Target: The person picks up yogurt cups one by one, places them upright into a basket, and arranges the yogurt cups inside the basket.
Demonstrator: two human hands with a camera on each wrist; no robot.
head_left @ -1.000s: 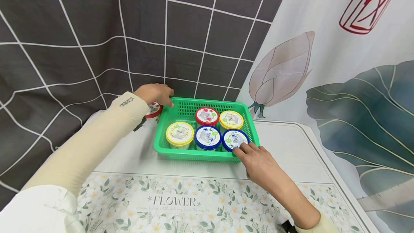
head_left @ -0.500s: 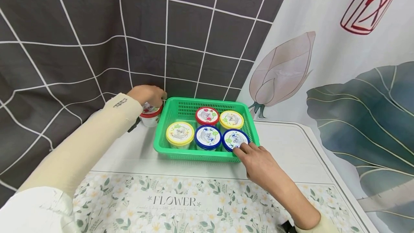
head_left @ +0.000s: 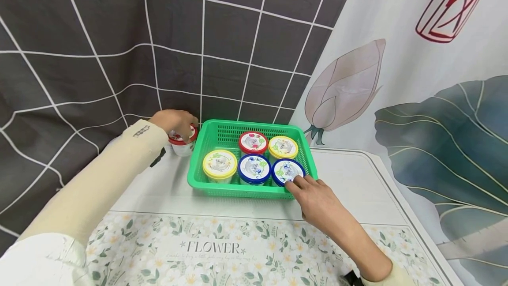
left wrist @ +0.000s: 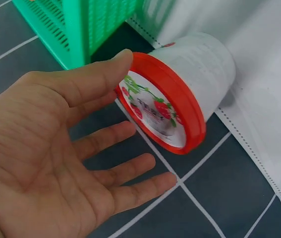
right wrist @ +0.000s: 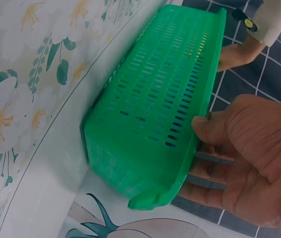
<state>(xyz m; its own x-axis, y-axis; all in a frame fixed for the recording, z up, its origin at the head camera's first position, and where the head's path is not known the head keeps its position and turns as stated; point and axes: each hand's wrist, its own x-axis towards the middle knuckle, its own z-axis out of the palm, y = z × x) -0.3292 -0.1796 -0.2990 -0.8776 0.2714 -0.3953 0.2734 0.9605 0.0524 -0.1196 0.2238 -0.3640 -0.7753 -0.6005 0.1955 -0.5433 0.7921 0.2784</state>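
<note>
My left hand (head_left: 174, 122) hovers over a lidded tub (head_left: 183, 147) with a red rim and berry print, left of the green basket (head_left: 238, 192). In the left wrist view the fingers are spread and the thumb tip lies at the edge of the red lid (left wrist: 195, 124); firm contact is unclear. At the basket's front right, my right hand (head_left: 321, 200) grips the rim, thumb outside and fingers inside, as the right wrist view shows. Inside the basket stand yellow-lidded tubs (head_left: 220, 163), blue-lidded tubs (head_left: 254, 169) and a red-lidded tub (head_left: 253, 142).
A dark curtain with white grid lines (head_left: 170, 74) hangs behind the table. To the right is a white curtain with a pink bud print (head_left: 341, 87). A floral cloth marked FLOWER (head_left: 214, 248) covers the table's front part.
My left hand has moved left and slightly down from the basket's back-left corner to over the red-lidded tub outside. The right hand stays on the basket rim.
</note>
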